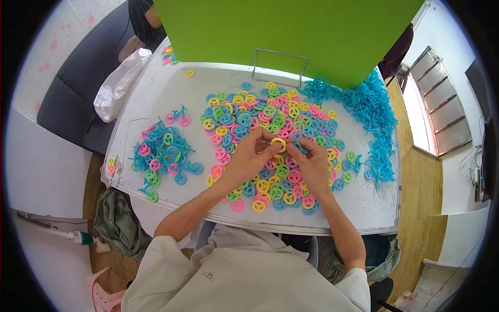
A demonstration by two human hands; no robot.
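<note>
Over the middle of the table, my left hand (pixel 251 159) pinches a small yellow plastic wheel (pixel 279 139) between thumb and fingertips. Close against it, my right hand (pixel 312 165) grips a small blue plastic piece (pixel 298 143), mostly covered by the fingers. The two parts meet or nearly meet; I cannot tell whether they are joined. Beneath both hands spreads a wide pile of loose spoked wheels (pixel 244 119) in pink, yellow, green and blue.
A heap of blue forked pieces (pixel 377 112) runs along the table's right side. At left lies a cluster of blue pieces with wheels on them (pixel 163 151). A green panel (pixel 291 36) and wire stand (pixel 280 51) rise at the back. A white bag (pixel 120 86) hangs at the left edge.
</note>
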